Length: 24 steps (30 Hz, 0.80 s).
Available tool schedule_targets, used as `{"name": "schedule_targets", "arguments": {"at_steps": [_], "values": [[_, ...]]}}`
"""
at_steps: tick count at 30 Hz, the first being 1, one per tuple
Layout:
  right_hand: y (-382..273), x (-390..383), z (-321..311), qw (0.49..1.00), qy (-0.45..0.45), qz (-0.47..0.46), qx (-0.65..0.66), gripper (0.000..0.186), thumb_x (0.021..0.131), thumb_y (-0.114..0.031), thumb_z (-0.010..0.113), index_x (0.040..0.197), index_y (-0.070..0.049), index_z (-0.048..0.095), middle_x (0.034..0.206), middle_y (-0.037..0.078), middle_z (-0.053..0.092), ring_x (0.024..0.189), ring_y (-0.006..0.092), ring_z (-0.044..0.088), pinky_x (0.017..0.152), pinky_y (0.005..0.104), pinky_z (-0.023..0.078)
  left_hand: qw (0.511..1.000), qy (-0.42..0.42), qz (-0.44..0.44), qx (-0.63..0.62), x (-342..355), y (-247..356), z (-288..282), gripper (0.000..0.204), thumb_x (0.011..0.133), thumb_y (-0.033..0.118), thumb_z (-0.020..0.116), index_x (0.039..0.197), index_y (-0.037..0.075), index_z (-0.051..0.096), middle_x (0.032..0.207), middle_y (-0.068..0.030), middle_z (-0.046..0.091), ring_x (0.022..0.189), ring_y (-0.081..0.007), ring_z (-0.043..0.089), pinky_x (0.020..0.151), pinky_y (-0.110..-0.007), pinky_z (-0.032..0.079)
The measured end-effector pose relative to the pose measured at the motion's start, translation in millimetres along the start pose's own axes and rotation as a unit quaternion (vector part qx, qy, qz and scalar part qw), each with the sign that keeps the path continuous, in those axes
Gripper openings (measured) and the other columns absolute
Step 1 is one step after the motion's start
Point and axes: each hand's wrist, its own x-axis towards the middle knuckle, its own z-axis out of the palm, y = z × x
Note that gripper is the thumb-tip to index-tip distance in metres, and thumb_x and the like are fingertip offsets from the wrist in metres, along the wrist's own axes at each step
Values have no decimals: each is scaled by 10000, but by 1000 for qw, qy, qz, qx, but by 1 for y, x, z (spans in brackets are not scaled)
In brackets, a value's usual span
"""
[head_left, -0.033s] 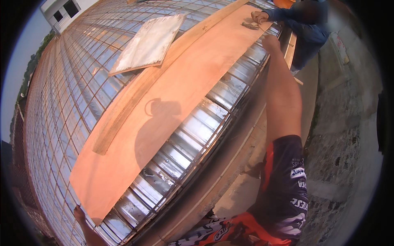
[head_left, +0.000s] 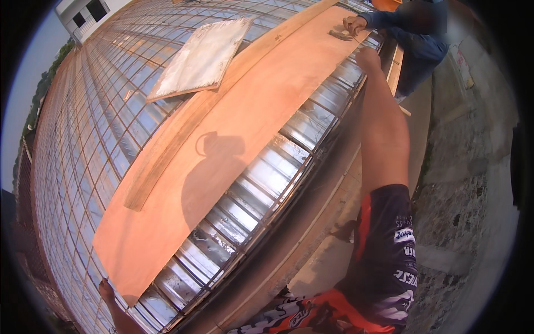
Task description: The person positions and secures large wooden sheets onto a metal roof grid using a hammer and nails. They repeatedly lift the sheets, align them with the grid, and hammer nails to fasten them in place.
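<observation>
Left grip (head_left: 105, 289) and right grip (head_left: 367, 59) near the orange board (head_left: 250, 118) show too indistinctly to tell if clenched.

A long, reddish-orange plywood sheet (head_left: 278, 94) is laid over a rusty-brown steel bar grid (head_left: 111, 111), with a straight tan wooden plank (head_left: 179, 133) plonked on top. Its near end's flanked by a bare left hand (head_left: 104, 288), its far end by a bare right hand (head_left: 367, 59).

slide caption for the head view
Long orange panel over a rebar grid, left hand near one end, right hand near the other.
</observation>
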Motion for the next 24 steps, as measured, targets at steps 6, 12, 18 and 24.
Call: {"name": "schedule_targets", "arguments": {"at_steps": [6, 12, 18, 24], "values": [[7, 16, 12, 1000, -11, 17, -20, 476, 829, -240, 603, 1268, -72, 676, 1287, 208, 652, 1240, 353, 602, 1062, 405, 461, 998, -26, -49, -3, 16, 16, 7, 609, 1002, 402, 403, 1212, -115, 648, 1171, -341, 655, 1135, -441, 625, 970, -472, 466], [2, 25, 45, 982, 111, 120, 97, 483, 888, -328, 624, 1314, -101, 642, 1324, 184, 638, 1248, 351, 593, 1052, 429, 468, 996, -32, -80, 8, 27, -12, 9, 597, 1006, 402, 403, 1226, -95, 648, 1186, -335, 653, 1162, -431, 624, 957, -502, 481], [5, 48, 58, 953, 199, 97, 205, 472, 876, -382, 710, 1231, -77, 657, 1226, 178, 684, 1170, 335, 639, 999, 432, 496, 996, -25, -85, 14, 25, -18, 8, 534, 997, 417, 408, 892, -67, 608, 824, -204, 602, 810, -317, 551, 746, -483, 443], [16, 74, 64, 918, 212, 69, 328, 299, 917, -195, 703, 1082, 48, 647, 965, 150, 736, 914, 250, 733, 798, 342, 594, 994, -22, -104, 7, 34, -15, 19, 489, 991, 431, 414, 765, -1, 453, 705, -115, 409, 713, -246, 364, 646, -458, 348]]}}
